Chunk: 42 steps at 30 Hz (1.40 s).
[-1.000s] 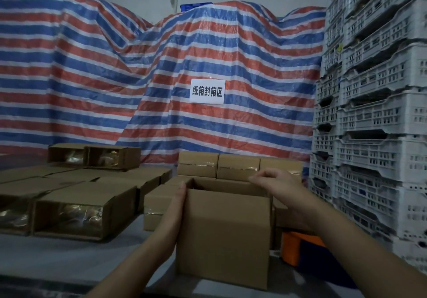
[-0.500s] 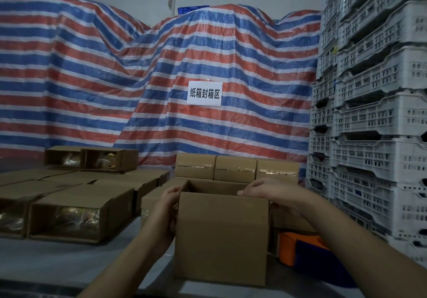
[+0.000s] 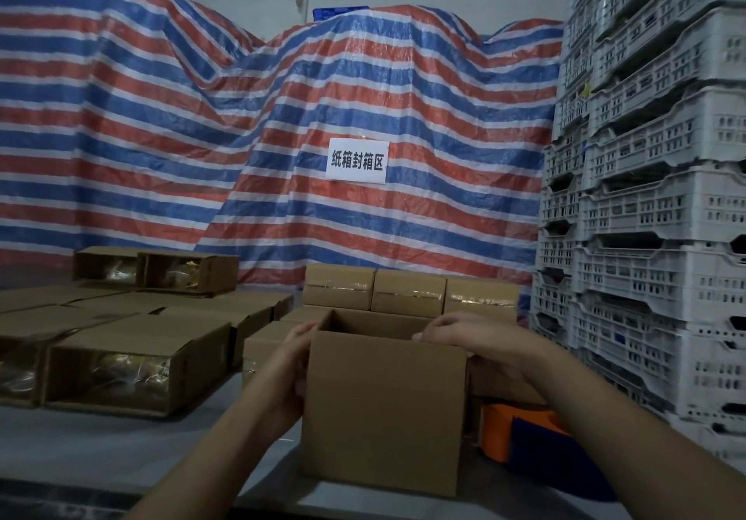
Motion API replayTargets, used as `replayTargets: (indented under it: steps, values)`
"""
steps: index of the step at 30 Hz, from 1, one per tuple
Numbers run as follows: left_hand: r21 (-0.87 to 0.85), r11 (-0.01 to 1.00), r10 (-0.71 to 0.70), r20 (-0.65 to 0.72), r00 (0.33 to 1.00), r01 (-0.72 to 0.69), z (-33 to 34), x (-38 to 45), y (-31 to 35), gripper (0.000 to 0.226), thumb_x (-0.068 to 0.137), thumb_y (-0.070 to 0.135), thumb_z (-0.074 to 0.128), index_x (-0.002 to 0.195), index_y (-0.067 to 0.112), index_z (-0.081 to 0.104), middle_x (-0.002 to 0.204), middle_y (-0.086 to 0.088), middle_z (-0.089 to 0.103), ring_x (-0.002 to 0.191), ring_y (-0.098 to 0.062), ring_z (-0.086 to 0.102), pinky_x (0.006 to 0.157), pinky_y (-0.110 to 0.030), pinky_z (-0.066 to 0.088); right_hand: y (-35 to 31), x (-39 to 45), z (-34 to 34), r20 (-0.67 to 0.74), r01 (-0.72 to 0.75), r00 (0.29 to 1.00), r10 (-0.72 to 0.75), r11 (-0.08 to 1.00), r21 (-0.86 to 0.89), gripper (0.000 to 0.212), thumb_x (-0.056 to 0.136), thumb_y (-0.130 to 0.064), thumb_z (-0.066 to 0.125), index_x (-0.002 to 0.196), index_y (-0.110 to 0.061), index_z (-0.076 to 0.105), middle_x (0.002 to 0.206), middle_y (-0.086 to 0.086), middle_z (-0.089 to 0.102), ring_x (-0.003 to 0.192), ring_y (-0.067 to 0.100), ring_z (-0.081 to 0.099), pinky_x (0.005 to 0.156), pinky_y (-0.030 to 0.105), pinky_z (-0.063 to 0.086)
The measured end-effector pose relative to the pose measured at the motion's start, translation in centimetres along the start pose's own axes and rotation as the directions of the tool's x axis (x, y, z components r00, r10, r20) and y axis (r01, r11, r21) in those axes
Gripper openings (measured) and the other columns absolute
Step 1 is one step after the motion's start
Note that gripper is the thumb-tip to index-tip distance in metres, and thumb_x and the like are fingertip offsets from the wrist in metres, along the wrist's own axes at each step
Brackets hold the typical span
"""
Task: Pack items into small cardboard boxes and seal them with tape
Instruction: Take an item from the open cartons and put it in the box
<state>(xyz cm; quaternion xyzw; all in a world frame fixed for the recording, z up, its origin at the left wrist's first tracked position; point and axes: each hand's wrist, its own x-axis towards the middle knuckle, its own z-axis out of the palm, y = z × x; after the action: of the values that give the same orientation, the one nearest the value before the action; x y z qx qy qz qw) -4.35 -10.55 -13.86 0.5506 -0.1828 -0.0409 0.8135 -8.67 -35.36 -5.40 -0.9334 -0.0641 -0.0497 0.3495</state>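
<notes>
My left hand (image 3: 292,362) presses flat against the left wall of the open box (image 3: 385,410), which stands upright near the front edge of the surface (image 3: 121,451). My right hand (image 3: 472,338) curls over its top right rim. I cannot see inside it. Bare surface lies to the left; an orange tape dispenser (image 3: 520,431) sits just right. Taped boxes (image 3: 407,291) line up behind, and the side-lying boxes (image 3: 121,362) at left show something shiny inside.
</notes>
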Motion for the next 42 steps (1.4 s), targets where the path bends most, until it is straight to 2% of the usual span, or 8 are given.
replayTargets:
  steps: [5, 7, 13, 16, 25, 29, 34, 42]
  values:
    - [0.176, 0.981, -0.093, 0.058, 0.994, 0.081, 0.1, 0.0, 0.5, 0.032, 0.076, 0.040, 0.064, 0.096, 0.018, 0.077, 0.095, -0.012, 0.075, 0.083, -0.024, 0.073, 0.071, -0.035, 0.054, 0.0, 0.1, 0.1, -0.003, 0.004, 1.000, -0.004, 0.999, -0.044, 0.057, 0.088, -0.057, 0.066, 0.132, -0.022, 0.059, 0.132, -0.002, 0.058, 0.123, 0.017, 0.052, 0.112, 0.044, 0.039]
    - [0.207, 0.975, -0.093, 0.065, 0.994, 0.077, -0.3, 0.2, 0.4, 0.032, 0.083, 0.039, 0.059, 0.101, 0.018, 0.076, 0.100, -0.012, 0.075, 0.088, -0.025, 0.073, 0.074, -0.035, 0.052, 0.3, 0.0, 0.3, -0.032, 0.010, 0.999, -0.011, 1.000, -0.010, 0.052, 0.090, -0.057, 0.063, 0.130, -0.024, 0.060, 0.130, -0.004, 0.059, 0.120, 0.015, 0.053, 0.109, 0.041, 0.041]
    - [0.190, 0.981, -0.044, 0.048, 0.998, 0.034, -0.5, 0.6, 0.1, 0.033, 0.087, 0.026, 0.059, 0.120, 0.031, 0.063, 0.098, -0.009, 0.075, 0.089, -0.027, 0.073, 0.076, -0.039, 0.056, 3.8, -0.4, 2.0, -0.284, 0.105, 0.957, 0.065, 0.832, 0.544, 0.032, 0.101, -0.047, 0.049, 0.118, -0.028, 0.067, 0.116, -0.009, 0.057, 0.114, 0.018, 0.050, 0.101, 0.045, 0.042]
    - [0.179, 0.984, -0.036, 0.068, 0.997, 0.023, -0.6, 0.8, 0.1, 0.032, 0.095, 0.024, 0.054, 0.123, 0.038, 0.060, 0.096, -0.006, 0.075, 0.086, -0.025, 0.072, 0.077, -0.038, 0.058, 6.0, -0.5, 3.3, -0.431, 0.228, 0.901, 0.060, 0.779, 0.585, 0.018, 0.100, -0.025, 0.055, 0.107, -0.026, 0.071, 0.116, 0.002, 0.070, 0.106, 0.019, 0.064, 0.080, 0.035, 0.048]
    - [0.129, 0.992, -0.012, 0.082, 0.997, 0.001, -0.7, 0.9, 0.0, 0.050, 0.078, 0.039, 0.062, 0.128, 0.042, 0.057, 0.102, -0.011, 0.074, 0.100, -0.034, 0.068, 0.082, -0.045, 0.055, 7.8, 0.2, 5.5, -0.419, 0.306, 0.908, -0.019, 0.711, 0.633, 0.024, 0.101, -0.027, 0.056, 0.116, -0.040, 0.069, 0.114, -0.005, 0.074, 0.099, 0.014, 0.073, 0.075, 0.031, 0.059]
    - [0.156, 0.988, -0.026, 0.102, 0.994, 0.010, -0.7, 0.9, 0.1, 0.047, 0.080, 0.041, 0.061, 0.127, 0.045, 0.057, 0.095, -0.005, 0.076, 0.092, -0.030, 0.071, 0.075, -0.040, 0.057, 7.9, 0.6, 6.8, -0.422, 0.325, 0.907, 0.004, 0.631, 0.704, 0.028, 0.102, -0.039, 0.053, 0.127, -0.045, 0.063, 0.124, -0.003, 0.071, 0.115, 0.021, 0.067, 0.098, 0.049, 0.053]
    - [0.131, 0.988, -0.091, 0.109, 0.990, 0.077, -1.2, 1.1, -0.4, 0.035, 0.084, 0.042, 0.060, 0.118, 0.040, 0.068, 0.107, -0.011, 0.074, 0.097, -0.029, 0.072, 0.080, -0.043, 0.051, 7.5, 0.8, 8.3, -0.427, 0.361, 0.904, -0.007, 0.545, 0.756, 0.046, 0.091, -0.056, 0.056, 0.137, -0.049, 0.054, 0.135, -0.005, 0.065, 0.123, 0.019, 0.063, 0.104, 0.051, 0.049]
    - [0.171, 0.983, -0.095, 0.113, 0.989, 0.075, -1.1, 1.0, -0.3, 0.027, 0.079, 0.050, 0.063, 0.102, 0.041, 0.075, 0.107, -0.010, 0.074, 0.097, -0.026, 0.072, 0.078, -0.039, 0.053, 6.6, 0.5, 9.2, -0.348, 0.255, 0.934, 0.076, 0.542, 0.801, 0.049, 0.093, -0.057, 0.048, 0.129, -0.029, 0.065, 0.116, 0.010, 0.074, 0.107, 0.029, 0.070, 0.097, 0.053, 0.053]
